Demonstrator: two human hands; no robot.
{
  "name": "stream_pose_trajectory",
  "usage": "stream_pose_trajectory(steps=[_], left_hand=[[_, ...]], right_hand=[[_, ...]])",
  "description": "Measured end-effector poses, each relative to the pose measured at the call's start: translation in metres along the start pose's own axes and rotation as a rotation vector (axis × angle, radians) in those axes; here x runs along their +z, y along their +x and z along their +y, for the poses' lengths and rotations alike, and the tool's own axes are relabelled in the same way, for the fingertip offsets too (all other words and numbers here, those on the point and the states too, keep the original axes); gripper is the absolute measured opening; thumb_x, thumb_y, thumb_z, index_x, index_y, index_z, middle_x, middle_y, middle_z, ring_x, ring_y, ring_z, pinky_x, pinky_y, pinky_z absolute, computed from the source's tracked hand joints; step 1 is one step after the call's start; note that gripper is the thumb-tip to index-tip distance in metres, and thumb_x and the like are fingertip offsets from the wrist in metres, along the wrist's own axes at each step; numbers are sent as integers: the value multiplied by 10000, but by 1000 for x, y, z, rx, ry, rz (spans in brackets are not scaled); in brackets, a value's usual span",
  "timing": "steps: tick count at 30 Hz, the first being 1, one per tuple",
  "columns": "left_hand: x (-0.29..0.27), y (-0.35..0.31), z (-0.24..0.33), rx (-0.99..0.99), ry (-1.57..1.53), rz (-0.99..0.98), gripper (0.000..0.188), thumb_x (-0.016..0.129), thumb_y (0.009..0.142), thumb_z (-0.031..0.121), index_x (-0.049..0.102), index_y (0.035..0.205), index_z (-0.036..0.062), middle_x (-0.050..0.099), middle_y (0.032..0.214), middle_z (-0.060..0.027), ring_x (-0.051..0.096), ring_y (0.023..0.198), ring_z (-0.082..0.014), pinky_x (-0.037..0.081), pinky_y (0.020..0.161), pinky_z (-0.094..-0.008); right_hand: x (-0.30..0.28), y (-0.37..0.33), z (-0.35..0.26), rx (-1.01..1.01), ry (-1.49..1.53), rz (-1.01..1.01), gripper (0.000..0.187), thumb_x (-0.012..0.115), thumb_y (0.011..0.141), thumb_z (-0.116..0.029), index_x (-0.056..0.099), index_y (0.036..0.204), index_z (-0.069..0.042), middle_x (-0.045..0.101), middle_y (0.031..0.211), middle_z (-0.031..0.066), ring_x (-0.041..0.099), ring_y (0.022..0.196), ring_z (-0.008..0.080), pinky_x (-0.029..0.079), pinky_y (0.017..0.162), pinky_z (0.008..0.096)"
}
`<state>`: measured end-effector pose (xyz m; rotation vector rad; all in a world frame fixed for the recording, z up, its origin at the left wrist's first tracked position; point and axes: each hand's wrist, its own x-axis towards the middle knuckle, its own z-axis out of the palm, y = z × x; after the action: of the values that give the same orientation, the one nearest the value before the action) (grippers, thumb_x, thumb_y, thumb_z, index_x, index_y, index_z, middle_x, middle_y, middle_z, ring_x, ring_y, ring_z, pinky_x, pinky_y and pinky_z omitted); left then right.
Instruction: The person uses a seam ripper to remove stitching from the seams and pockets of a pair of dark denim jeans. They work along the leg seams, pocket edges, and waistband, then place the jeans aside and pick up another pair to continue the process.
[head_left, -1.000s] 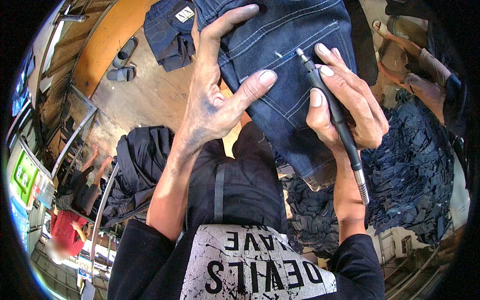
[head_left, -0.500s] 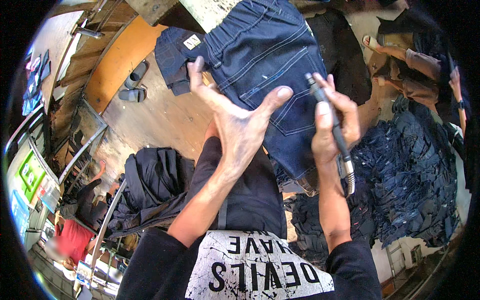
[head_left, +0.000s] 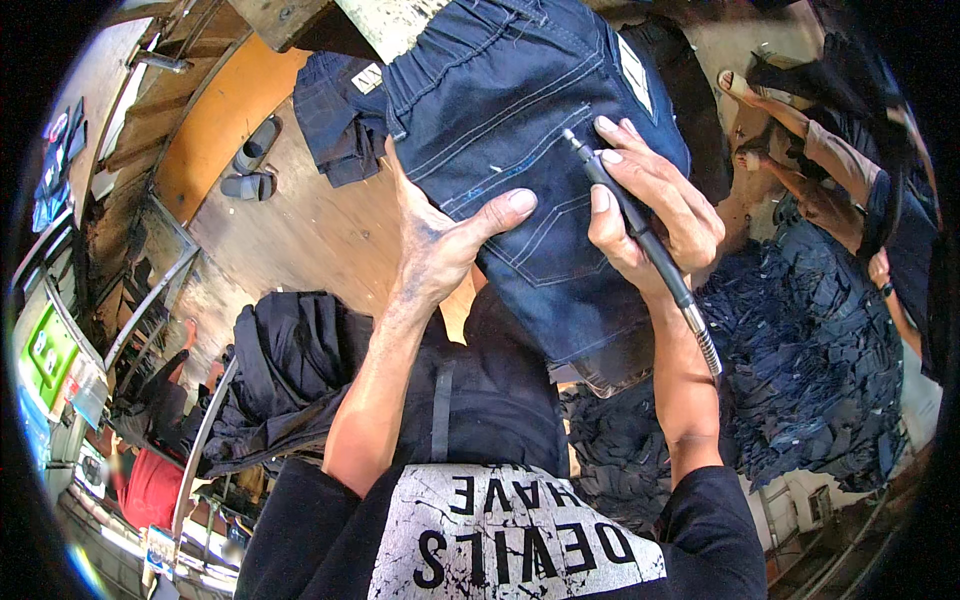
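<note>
A pair of dark blue denim shorts [head_left: 560, 215] with an elastic waistband and pale stitching lies stretched out in front of me. My left hand [head_left: 435, 245] grips its left edge, the thumb lying on the cloth and the other fingers hidden behind. Held like a pen in my right hand [head_left: 672, 205] is a black rotary tool handpiece [head_left: 650, 246] with a metal spring sleeve at its rear. Its tip is at the stitched line above the back pocket; whether it touches the cloth I cannot tell. A white label [head_left: 634, 75] shows near the shorts' right side.
Another dark denim garment [head_left: 335, 125] hangs beyond my left hand. Black cloth [head_left: 295, 365] is heaped at left, and a large pile of dark garments [head_left: 815, 340] stands at right. Slippers [head_left: 250, 186] lie on the floor. Other people's legs [head_left: 840, 150] are at far right.
My left thumb has come down onto the denim, and the shorts have shifted slightly left, bringing the label into sight. The handpiece tip has moved left and up to the stitching.
</note>
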<state>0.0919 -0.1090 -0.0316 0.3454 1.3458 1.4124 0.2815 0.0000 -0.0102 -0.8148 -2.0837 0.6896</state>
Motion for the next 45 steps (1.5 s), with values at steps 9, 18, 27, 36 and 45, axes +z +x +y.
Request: stream_pose_trajectory(steps=[9,18,27,36,45], left_hand=[[2,0,7,-101,-116,-63,776,928,810,-4,526,1473,-35,687,1356,-163,699,1205,-246,583,1074,-392],[0,2,7,-120,-112,-69,779,943,799,21,530,1457,-36,699,1322,-187,732,1163,-262,639,998,-391],[-3,2,1,-110,-105,-60,815,947,796,24,501,1476,-25,682,1335,-198,721,1186,-277,639,1002,-397],[-2,4,4,-118,-70,-69,825,949,791,18,495,1479,-25,678,1337,-189,716,1184,-275,634,1005,-399],[-15,-7,-11,27,206,70,1243,1032,694,260,253,1626,-5,418,1571,-243,484,1440,-352,444,1196,-498]], right_hand=[[5,2,4,-22,66,-56,213,814,782,-14,788,986,43,801,943,184,810,1041,354,654,980,504],[5,2,1,-24,33,-88,233,737,863,-11,745,1074,87,782,1080,321,784,1097,429,616,1024,540],[5,0,0,-1,3,-66,232,736,870,-16,746,1082,77,779,1102,325,782,1114,414,613,1028,528],[4,0,-1,31,-3,-46,221,748,881,-25,748,1080,73,778,1108,326,780,1117,416,604,1044,530],[-12,-19,-12,330,58,312,337,578,1134,-219,601,1306,70,741,1200,278,751,1155,386,584,1053,489]])
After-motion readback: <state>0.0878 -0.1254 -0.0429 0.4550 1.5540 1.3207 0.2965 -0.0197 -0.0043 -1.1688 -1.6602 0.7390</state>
